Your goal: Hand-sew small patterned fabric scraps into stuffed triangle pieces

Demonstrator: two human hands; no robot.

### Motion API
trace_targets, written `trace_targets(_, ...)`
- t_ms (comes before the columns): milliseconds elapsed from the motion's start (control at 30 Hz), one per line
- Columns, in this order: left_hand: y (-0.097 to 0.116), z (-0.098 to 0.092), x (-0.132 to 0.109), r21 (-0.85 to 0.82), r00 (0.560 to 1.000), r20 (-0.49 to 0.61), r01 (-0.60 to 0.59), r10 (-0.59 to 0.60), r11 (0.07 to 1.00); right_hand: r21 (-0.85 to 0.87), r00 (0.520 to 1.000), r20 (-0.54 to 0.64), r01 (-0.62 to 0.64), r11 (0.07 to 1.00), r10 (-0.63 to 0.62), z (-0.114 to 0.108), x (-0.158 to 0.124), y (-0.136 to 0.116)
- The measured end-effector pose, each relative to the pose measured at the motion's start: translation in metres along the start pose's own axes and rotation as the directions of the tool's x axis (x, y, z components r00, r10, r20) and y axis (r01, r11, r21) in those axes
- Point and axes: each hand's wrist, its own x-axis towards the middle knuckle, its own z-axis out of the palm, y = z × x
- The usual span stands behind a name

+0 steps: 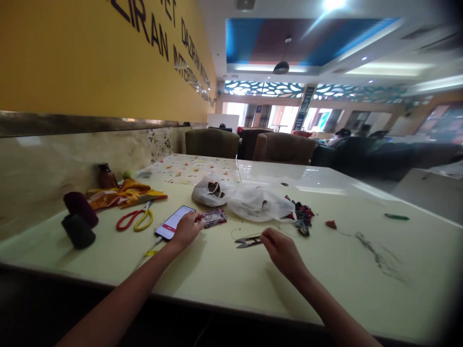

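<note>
snips (249, 240) beside right hand (281, 250) (touching)

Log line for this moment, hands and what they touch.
left hand: on small packet beside phone | right hand: at thread snips | scissors: untouched

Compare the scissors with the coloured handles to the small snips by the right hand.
The scissors have red and yellow loop handles; the thread snips are dark and have no loops. The scissors are the larger. The scissors lie untouched left of the phone; the snips lie at the fingertips of the right hand. Both rest flat on the table.
</note>
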Motion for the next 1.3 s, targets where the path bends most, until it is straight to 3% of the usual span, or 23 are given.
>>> trace_targets(133,-0.007,0.026,0.027,0.061,0.999,0.042,0.004,-0.007,0.998,-0.022,0.999,0.022,0.030,0.999,-0.029,0.014,0.013,0.005)
trace_targets(300,-0.016,0.038,0.036,0.092,0.998,0.064,-0.002,-0.004,0.996,-0.076,1.000,-0.009,0.019,0.997,-0.020,0.017,0.032,0.024)
trace_targets(433,-0.020,0.038,0.031,0.081,0.999,0.035,-0.026,0.023,0.996,-0.089,0.998,-0.068,-0.009,0.996,0.003,0.005,0.050,0.050)
trace_targets(533,-0.014,0.038,0.028,0.055,0.992,-0.108,-0.055,0.060,0.997,-0.074,0.987,-0.161,-0.043,0.996,0.030,-0.012,0.059,0.074)
trace_targets(600,-0.004,0.040,0.028,0.023,0.987,-0.125,-0.101,0.104,0.995,-0.077,0.974,-0.216,-0.085,0.993,0.066,-0.022,0.062,0.089)
trace_targets(700,0.019,0.052,0.031,-0.052,0.987,-0.043,-0.155,0.153,0.987,-0.081,0.953,-0.276,-0.150,0.985,0.122,-0.026,0.063,0.106)
trace_targets(833,0.043,0.081,0.039,-0.054,0.981,0.145,-0.123,0.130,0.991,-0.083,0.922,-0.345,-0.219,0.972,0.178,-0.018,0.061,0.117)
trace_targets(1033,0.037,0.112,0.043,0.073,0.969,0.176,-0.188,0.173,0.979,-0.103,0.893,-0.404,-0.260,0.960,0.199,-0.016,0.050,0.122)
trace_targets(1167,0.030,0.110,0.045,-0.044,0.972,0.154,-0.172,0.177,0.984,-0.195,0.933,-0.352,-0.157,0.968,0.080,-0.019,0.048,0.112)
trace_targets(1300,0.033,0.100,0.043,-0.272,0.990,0.116,-0.044,0.078,0.961,-0.429,0.990,-0.107,0.035,0.903,-0.089,-0.010,0.054,0.099)
